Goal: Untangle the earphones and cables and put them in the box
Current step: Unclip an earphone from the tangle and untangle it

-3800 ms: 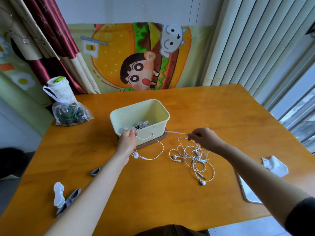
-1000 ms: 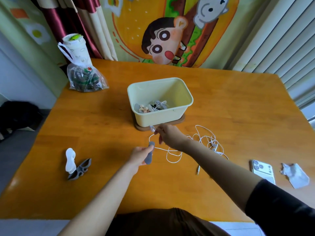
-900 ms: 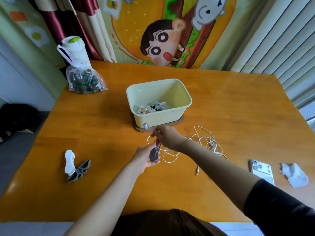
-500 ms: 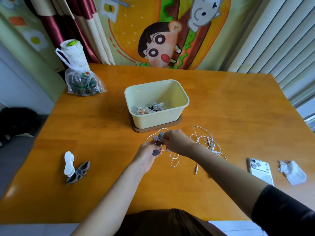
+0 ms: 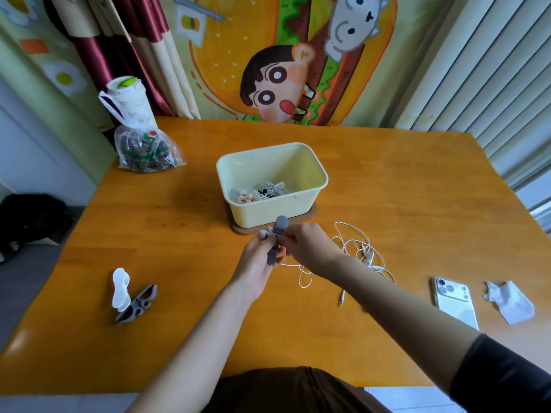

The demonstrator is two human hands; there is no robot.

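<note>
Both hands now raised, meeting before box point(image 5: 272, 186) | left hand point(image 5: 257, 262), right hand point(image 5: 304, 248) pinch grey cable clip point(image 5: 277, 241) and white earphones point(image 5: 354, 251) | cord light, limp, snag-prone; grip near clip, avoid tugging loops.

A home room, likely a dining corner: beyond the hands point(image 5: 286, 254) a cartoon burger cloth point(image 5: 283, 55) hangs behind a wooden table point(image 5: 417, 189), satin curtains point(image 5: 119, 49) far left, window blinds point(image 5: 483, 70) far right.
</note>
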